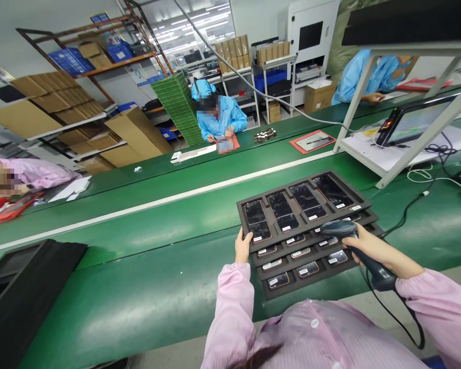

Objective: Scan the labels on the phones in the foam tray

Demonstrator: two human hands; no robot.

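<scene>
Top tray (243, 207): four phones (282, 210); right hand (369, 245): one scanner (340, 229).

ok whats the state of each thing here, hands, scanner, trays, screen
left hand: gripping the top tray's near left corner
right hand: closed on the scanner
scanner: held over the trays, cable attached
top tray: filled with phones, stacked on other trays, slid back
screen: lit, tilted

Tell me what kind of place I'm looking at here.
Most likely an electronics assembly line: green conveyor belt, stacked trays of phones steadied by the left hand, barcode scanner in the right hand, gowned co-workers.
</scene>
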